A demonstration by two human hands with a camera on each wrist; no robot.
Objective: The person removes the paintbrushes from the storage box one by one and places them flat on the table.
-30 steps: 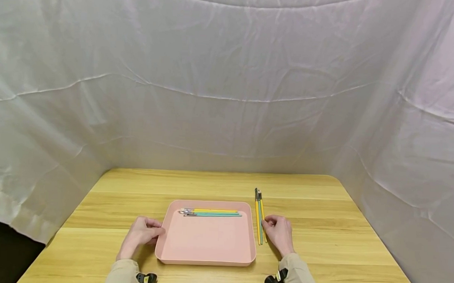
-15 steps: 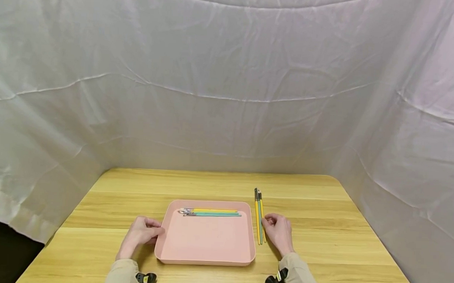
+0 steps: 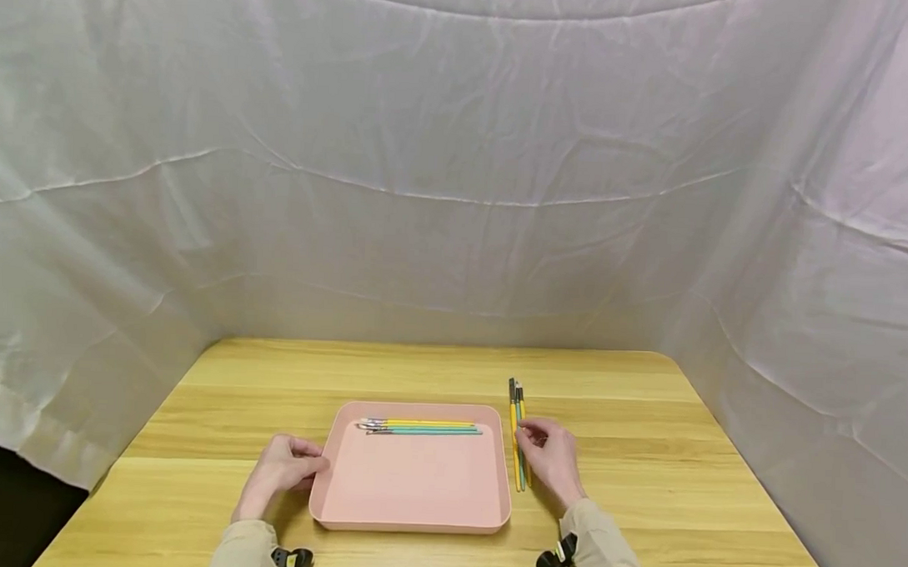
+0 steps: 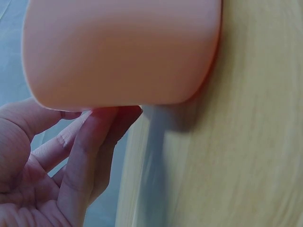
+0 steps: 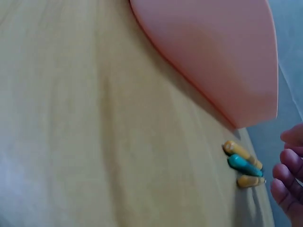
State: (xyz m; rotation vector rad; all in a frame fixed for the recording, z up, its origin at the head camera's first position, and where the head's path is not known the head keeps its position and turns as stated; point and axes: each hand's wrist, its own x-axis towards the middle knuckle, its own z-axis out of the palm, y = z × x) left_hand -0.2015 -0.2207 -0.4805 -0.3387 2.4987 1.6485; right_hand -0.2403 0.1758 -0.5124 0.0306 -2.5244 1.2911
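A shallow pink tray point(image 3: 417, 482) lies on the table, and my left hand point(image 3: 286, 469) pinches its left wall, thumb over the rim and fingers outside. In the left wrist view, fingertips of that hand point(image 4: 71, 156) meet the tray's edge point(image 4: 128, 56). Along the tray's far side lie several yellow and teal paintbrushes point(image 3: 422, 430), bristles to the left. Three more paintbrushes point(image 3: 514, 415), two yellow and one teal, lie side by side just right of the tray, bristles away from me. My right hand point(image 3: 553, 458) hovers over their handles, fingers loosely bent, partly covering them.
The wooden table point(image 3: 643, 465) extends around the tray on all sides. Grey cloth point(image 3: 456, 233) hangs behind the table and along both sides. Each wrist carries a small black camera point(image 3: 294, 562).
My right hand has shifted slightly left and away from me, from beside the right-hand paintbrush to over the three handles. The left hand and tray have stayed practically in place.
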